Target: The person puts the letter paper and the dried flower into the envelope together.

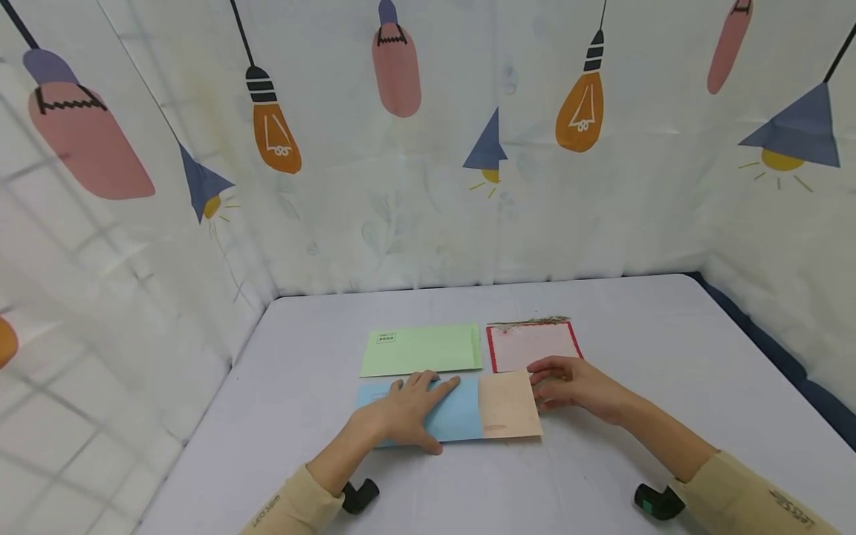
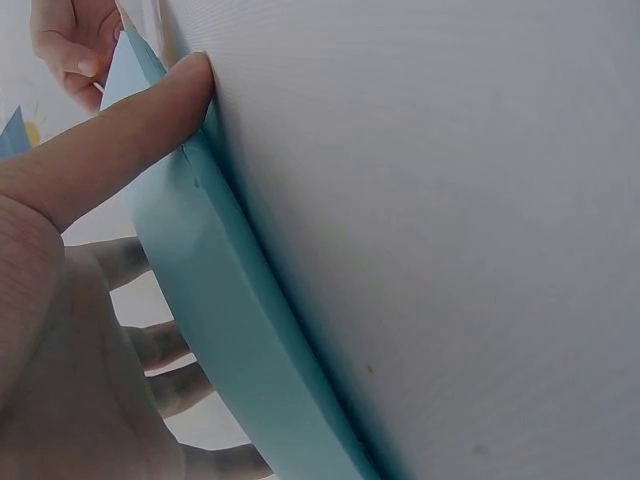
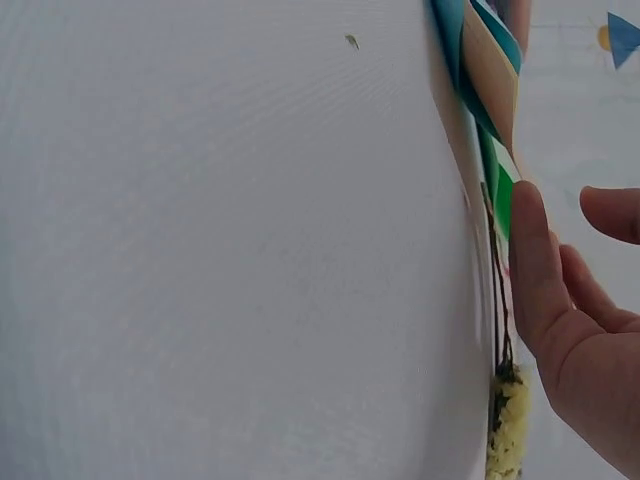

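A blue envelope (image 1: 455,420) lies near the middle of the table, with a peach card (image 1: 511,405) sticking out of its right end. My left hand (image 1: 408,416) rests on the envelope with fingers spread, its thumb at the near edge. In the left wrist view that thumb (image 2: 150,125) lies across the envelope's edge. My right hand (image 1: 575,386) is at the card's right edge. In the right wrist view, one fingertip (image 3: 527,205) meets the end of the peach card (image 3: 490,70), while another digit stands apart from it.
Behind the blue envelope lies a light green envelope (image 1: 421,351) with a small printed box. To its right is a pale card with a red border (image 1: 535,345), and a dried flower sprig (image 1: 535,322) lies along its far edge. A patterned curtain (image 1: 428,186) hangs behind the table.
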Available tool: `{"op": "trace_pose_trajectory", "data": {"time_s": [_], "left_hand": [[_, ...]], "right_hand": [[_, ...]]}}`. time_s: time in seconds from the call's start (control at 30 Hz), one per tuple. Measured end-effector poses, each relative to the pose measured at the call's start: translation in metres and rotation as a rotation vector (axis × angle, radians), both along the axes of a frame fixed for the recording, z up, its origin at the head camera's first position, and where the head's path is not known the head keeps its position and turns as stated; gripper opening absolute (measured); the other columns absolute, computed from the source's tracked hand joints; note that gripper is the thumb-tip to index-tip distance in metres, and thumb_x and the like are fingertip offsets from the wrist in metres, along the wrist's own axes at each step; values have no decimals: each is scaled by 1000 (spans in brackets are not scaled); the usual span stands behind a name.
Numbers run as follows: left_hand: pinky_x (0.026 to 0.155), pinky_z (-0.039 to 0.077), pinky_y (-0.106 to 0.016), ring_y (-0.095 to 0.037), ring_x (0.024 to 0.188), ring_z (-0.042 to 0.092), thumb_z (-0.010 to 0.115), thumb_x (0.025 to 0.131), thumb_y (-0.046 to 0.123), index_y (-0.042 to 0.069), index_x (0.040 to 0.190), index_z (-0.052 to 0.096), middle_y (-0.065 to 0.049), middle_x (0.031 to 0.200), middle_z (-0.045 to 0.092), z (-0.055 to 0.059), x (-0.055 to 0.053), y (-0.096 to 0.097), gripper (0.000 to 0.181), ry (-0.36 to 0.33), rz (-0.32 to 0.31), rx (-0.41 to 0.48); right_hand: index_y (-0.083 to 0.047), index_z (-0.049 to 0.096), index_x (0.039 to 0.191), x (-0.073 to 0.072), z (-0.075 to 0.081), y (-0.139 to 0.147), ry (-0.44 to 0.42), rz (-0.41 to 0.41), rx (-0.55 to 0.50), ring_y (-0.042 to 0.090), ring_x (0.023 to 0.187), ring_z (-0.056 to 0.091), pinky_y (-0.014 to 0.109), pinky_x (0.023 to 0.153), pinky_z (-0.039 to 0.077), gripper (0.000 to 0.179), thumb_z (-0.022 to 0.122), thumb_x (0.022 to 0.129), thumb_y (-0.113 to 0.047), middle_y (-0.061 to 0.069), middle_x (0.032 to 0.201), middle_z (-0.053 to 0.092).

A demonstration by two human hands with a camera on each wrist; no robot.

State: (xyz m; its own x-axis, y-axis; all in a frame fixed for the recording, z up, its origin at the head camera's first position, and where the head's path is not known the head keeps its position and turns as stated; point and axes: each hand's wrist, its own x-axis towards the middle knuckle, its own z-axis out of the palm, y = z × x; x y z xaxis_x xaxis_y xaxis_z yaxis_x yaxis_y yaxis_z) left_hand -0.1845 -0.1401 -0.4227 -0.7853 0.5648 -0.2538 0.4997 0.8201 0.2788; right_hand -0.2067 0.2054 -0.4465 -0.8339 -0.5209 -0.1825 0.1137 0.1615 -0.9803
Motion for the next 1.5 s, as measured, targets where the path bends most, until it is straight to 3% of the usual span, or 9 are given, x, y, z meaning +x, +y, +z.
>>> {"op": "trace_pose_trajectory", "data": {"time_s": [0.4,1.13,1.5], "left_hand": [[111,29,-60,-30,145,31,88,78,47,25,164,29,-11,157,34,-5,-2,2,107,13,-7,-24],[110,31,-62,-34,142,35,89,79,46,22,164,29,-14,155,35,1,-2,-2,106,9,-36,-5],[110,31,-62,-33,142,35,88,79,47,24,164,28,-12,157,34,1,-2,-3,106,-4,-32,-10]], "right_hand": [[9,46,138,2,-2,-3,-8,-13,-14,32,106,63,44,88,57,51,69,96,-6,23,123,55],[5,47,139,2,-9,-30,-60,-24,-7,33,104,65,45,88,58,49,68,97,-7,22,120,57],[8,44,144,5,-6,-43,-56,39,-44,33,111,65,44,92,56,53,67,99,-10,24,126,57]]}}
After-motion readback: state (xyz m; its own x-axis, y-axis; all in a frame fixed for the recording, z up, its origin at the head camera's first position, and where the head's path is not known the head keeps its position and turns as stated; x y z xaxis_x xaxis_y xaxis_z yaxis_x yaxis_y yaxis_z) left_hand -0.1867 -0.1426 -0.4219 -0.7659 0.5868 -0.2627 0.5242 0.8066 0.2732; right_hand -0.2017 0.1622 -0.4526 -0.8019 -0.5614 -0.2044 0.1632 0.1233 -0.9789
